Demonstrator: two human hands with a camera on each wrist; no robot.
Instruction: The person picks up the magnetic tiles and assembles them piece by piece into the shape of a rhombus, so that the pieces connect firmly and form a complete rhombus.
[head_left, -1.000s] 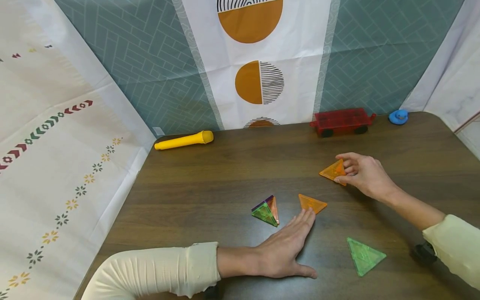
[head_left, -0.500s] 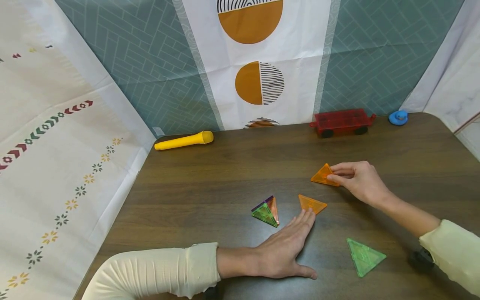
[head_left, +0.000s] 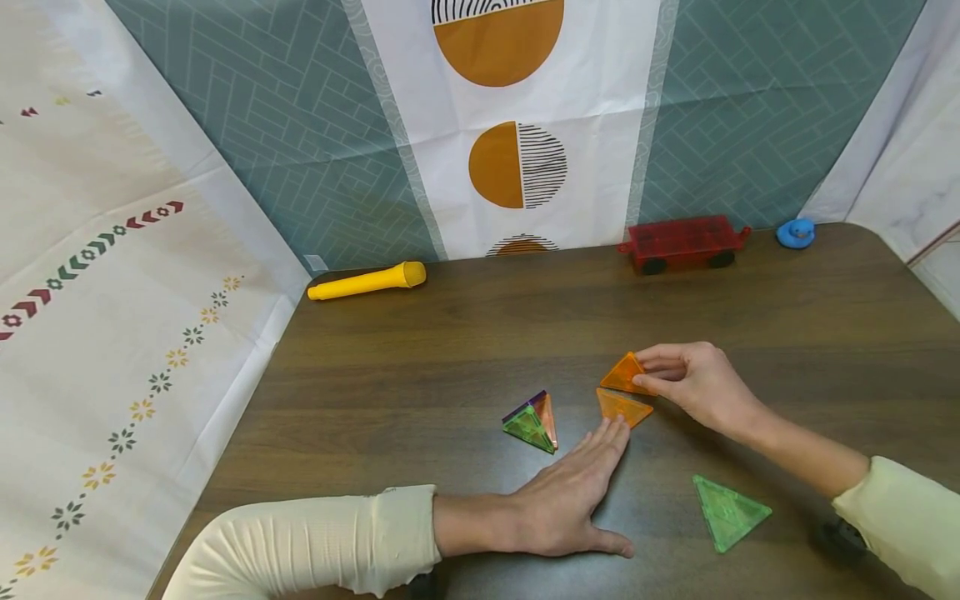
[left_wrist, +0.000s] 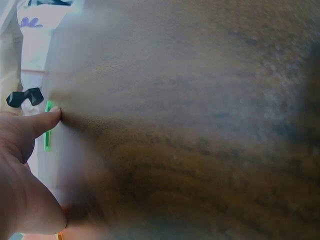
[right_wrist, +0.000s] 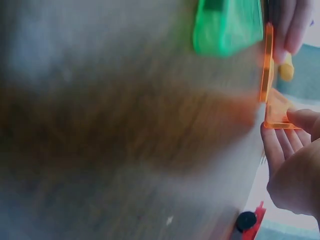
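My right hand pinches a translucent orange triangle tile between thumb and fingers. The tile is tilted up, its lower edge right at the far edge of a second orange triangle tile that lies on the table. On the near corner of that second tile rest the straight fingertips of my left hand, thumb spread to the side. In the right wrist view the held tile meets the flat one at an angle. A small pyramid of green, purple and orange triangles stands left of the tiles.
A green triangle tile lies on the brown table, near the right forearm. Along the back edge are a yellow toy microphone, a red wheeled car base and a blue rubber duck. Patterned cloth hangs behind.
My right hand has moved left and nearer with its orange tile, turning it up on edge and bringing it to the flat orange tile. The left hand has stayed in place.
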